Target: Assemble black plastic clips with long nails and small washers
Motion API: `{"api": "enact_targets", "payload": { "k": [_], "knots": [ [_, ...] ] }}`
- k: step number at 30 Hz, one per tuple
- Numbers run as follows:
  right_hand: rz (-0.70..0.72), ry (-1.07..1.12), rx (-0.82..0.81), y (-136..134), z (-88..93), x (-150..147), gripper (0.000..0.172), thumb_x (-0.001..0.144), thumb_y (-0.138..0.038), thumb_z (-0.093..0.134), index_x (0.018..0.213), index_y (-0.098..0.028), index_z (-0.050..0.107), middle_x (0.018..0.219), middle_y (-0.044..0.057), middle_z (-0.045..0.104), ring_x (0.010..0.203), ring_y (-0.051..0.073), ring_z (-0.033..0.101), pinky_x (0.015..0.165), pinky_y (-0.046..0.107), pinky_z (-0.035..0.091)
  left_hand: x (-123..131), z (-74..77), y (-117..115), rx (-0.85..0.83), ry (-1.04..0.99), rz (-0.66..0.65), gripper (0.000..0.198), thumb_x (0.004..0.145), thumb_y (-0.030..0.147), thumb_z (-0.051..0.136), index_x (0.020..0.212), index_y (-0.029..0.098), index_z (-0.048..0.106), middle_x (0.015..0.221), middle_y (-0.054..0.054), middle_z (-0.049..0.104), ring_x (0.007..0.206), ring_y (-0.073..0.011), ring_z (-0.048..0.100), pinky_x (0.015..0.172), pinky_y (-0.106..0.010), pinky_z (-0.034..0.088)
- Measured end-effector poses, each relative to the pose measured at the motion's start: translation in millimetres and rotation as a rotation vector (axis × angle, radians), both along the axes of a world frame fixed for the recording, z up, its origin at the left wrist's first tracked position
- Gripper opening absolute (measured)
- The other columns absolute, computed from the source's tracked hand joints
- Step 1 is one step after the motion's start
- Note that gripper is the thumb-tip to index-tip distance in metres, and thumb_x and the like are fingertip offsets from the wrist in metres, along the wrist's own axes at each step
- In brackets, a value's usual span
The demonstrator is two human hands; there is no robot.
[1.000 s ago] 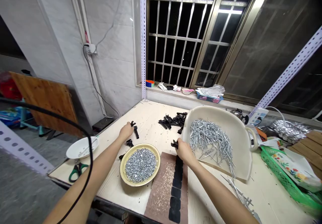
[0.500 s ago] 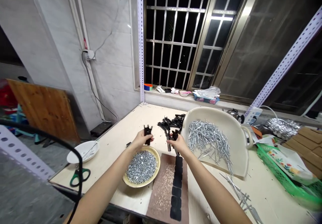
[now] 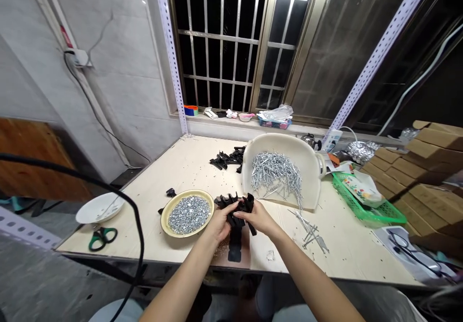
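My left hand is closed around a cluster of black plastic parts with short prongs. Close against it, my right hand grips more black plastic pieces; the fingers overlap and partly hide which piece each hand has. Beneath both hands lies a brown board with a row of flat black pads, mostly covered by the hands. To the left, a yellowish bowl holds many small silver nuts. Beyond them rests a loose pile of black plastic parts.
A cream scoop holds thin metal rods; several loose rods lie nearer. Green scissors and a white dish sit left. A green basket, glasses and cardboard boxes stand right. A black cable crosses the left foreground.
My hands, apart before with black parts in each, have come together over the brown board. The left one moved right, past the bowl. The camera view has shifted to the right.
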State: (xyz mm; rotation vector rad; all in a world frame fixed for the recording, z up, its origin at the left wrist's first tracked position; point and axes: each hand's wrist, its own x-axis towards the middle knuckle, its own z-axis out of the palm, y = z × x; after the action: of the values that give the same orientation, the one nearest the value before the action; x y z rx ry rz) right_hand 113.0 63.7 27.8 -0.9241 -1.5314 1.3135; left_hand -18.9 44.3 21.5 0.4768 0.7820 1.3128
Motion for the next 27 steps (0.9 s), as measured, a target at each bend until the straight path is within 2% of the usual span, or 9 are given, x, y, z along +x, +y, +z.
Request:
{"api": "enact_targets", "payload": {
  "k": [4, 6, 10, 12, 15, 20, 22, 25, 27],
  "knots": [
    [-0.19, 0.148, -0.129, -9.7, -8.4, 6.7, 0.04, 0.07, -0.046, 0.063, 0.093, -0.014, 0.057, 0.081, 0.004, 0.063, 0.075, 0.018, 0.059, 0.07, 0.031, 0.047, 22.1, -12.8, -11.8, 0.062, 0.112, 0.115, 0.034, 0.062, 0.024, 0.072, 0.092, 0.013, 0.064, 0.095, -0.011, 0.068, 0.091, -0.0232, 0.063, 0.084, -0.035, 0.048],
    [-0.234, 0.196, -0.14, -14.0, -12.8, 4.4, 0.041, 0.07, -0.048, 0.061, 0.091, -0.014, 0.059, 0.082, 0.004, 0.063, 0.078, 0.019, 0.06, 0.074, 0.031, 0.047, 33.6, -19.1, -17.5, 0.068, 0.138, 0.121, 0.037, 0.063, 0.025, 0.072, 0.097, 0.015, 0.063, 0.102, -0.01, 0.067, 0.098, -0.0232, 0.06, 0.089, -0.036, 0.045],
    [-0.216, 0.115, -0.063, -23.0, -22.2, -1.0, 0.046, 0.075, -0.053, 0.054, 0.1, -0.014, 0.06, 0.095, 0.007, 0.064, 0.095, 0.022, 0.057, 0.086, 0.033, 0.043, 44.0, -23.7, -26.7, 0.044, 0.096, 0.041, 0.043, 0.069, 0.036, 0.066, 0.107, 0.017, 0.06, 0.111, -0.012, 0.062, 0.109, -0.0224, 0.053, 0.096, -0.036, 0.039],
    [-0.232, 0.047, -0.027, -26.7, -26.5, -0.7, 0.052, 0.078, -0.057, 0.048, 0.106, -0.015, 0.058, 0.105, 0.008, 0.062, 0.105, 0.023, 0.053, 0.092, 0.035, 0.039, 41.8, -22.6, -30.4, 0.065, 0.103, -0.043, 0.049, 0.065, 0.031, 0.071, 0.11, 0.017, 0.058, 0.114, -0.013, 0.061, 0.111, -0.0227, 0.052, 0.097, -0.036, 0.037],
    [-0.176, -0.003, -0.059, -31.4, -30.9, 2.1, 0.06, 0.08, -0.063, 0.037, 0.112, -0.017, 0.056, 0.115, 0.008, 0.057, 0.114, 0.022, 0.047, 0.098, 0.036, 0.034, 35.3, -20.7, -35.0, 0.077, 0.12, -0.152, 0.061, 0.054, 0.019, 0.077, 0.112, 0.017, 0.058, 0.114, -0.012, 0.061, 0.108, -0.0237, 0.054, 0.097, -0.037, 0.036],
    [-0.138, 0.006, -0.003, -39.6, -28.9, 6.6, 0.058, 0.086, -0.058, 0.03, 0.129, -0.021, 0.039, 0.129, 0.006, 0.046, 0.123, 0.019, 0.037, 0.104, 0.036, 0.025, 31.5, -21.3, -40.5, 0.02, 0.073, -0.082, 0.055, 0.06, 0.024, 0.073, 0.112, 0.018, 0.058, 0.106, -0.01, 0.065, 0.099, -0.0225, 0.059, 0.091, -0.036, 0.042],
    [-0.118, -0.04, 0.029, -43.3, -25.4, 10.6, 0.058, 0.087, -0.056, 0.031, 0.133, -0.021, 0.033, 0.131, 0.006, 0.044, 0.123, 0.019, 0.036, 0.104, 0.036, 0.025, 32.9, -20.4, -43.4, 0.027, 0.098, -0.065, 0.051, 0.058, 0.023, 0.074, 0.107, 0.017, 0.061, 0.101, -0.009, 0.066, 0.094, -0.0222, 0.061, 0.087, -0.035, 0.045],
    [-0.208, -0.038, 0.092, -50.5, -19.7, 18.7, 0.061, 0.087, -0.056, 0.028, 0.138, -0.023, 0.021, 0.136, 0.006, 0.037, 0.125, 0.02, 0.034, 0.102, 0.038, 0.028, 40.1, -15.6, -49.0, 0.061, 0.206, -0.083, 0.049, 0.052, 0.019, 0.077, 0.098, 0.014, 0.064, 0.093, -0.011, 0.068, 0.087, -0.0242, 0.063, 0.08, -0.036, 0.048],
    [-0.226, -0.034, 0.172, -56.5, -16.7, 24.0, 0.062, 0.088, -0.056, 0.027, 0.139, -0.024, 0.016, 0.14, 0.006, 0.031, 0.126, 0.02, 0.031, 0.103, 0.038, 0.027, 48.6, -12.0, -52.4, 0.102, 0.25, -0.04, 0.052, 0.05, 0.016, 0.078, 0.1, 0.014, 0.063, 0.098, -0.011, 0.067, 0.092, -0.0249, 0.061, 0.082, -0.036, 0.048]
  ]
}}
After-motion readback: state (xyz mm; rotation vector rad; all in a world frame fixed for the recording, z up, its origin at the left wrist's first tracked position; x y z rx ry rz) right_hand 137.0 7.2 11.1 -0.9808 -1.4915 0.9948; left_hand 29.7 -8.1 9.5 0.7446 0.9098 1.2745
